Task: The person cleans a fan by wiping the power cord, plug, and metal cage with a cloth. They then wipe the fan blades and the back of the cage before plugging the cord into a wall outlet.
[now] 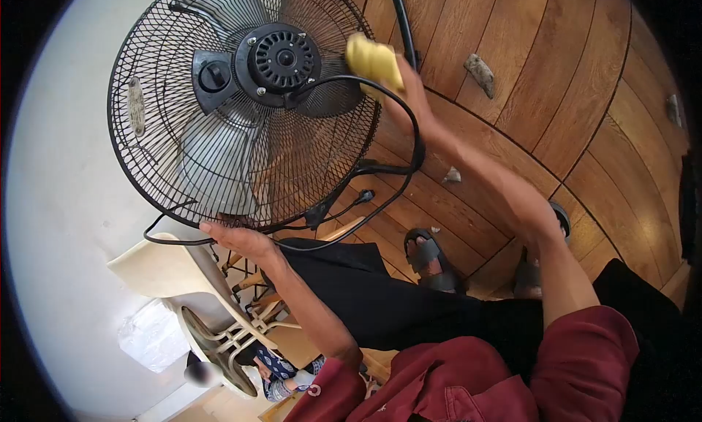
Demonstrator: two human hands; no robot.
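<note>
A large fan with a black wire guard (287,58) fills the upper left, its back with the round motor housing turned toward me. Clear blades show through the wires. My left hand (245,241) holds the lower rim of the guard, thumb on the near side and fingers partly hidden behind it. In my right hand (409,86) is a yellow cloth (373,60), pressed at the right edge of the guard and blurred by motion. A black power cord (418,141) loops from the motor past my right wrist, and its plug (365,196) hangs below the fan.
A cream chair (164,268) stands by the white wall at lower left. Near it a person's patterned clothing (274,363) shows. Pale scraps (480,75) lie on the wooden floor (512,42). My sandalled feet (428,257) are beneath my arms.
</note>
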